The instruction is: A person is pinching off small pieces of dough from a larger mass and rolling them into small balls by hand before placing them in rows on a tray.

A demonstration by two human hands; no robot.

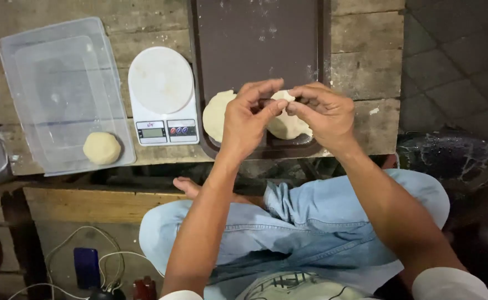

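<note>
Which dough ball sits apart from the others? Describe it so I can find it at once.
Start at the wooden table, then go left past the white kitchen scale to the clear plastic lid. The dough ball lies alone on its near right corner, round and untouched, unlike the flattened pieces by the hands.

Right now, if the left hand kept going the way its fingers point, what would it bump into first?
The left hand points toward the right hand, so it would probably meet those fingertips first, along with the dough piece both hands pinch. They look almost touching, though depth is hard to judge.
</note>
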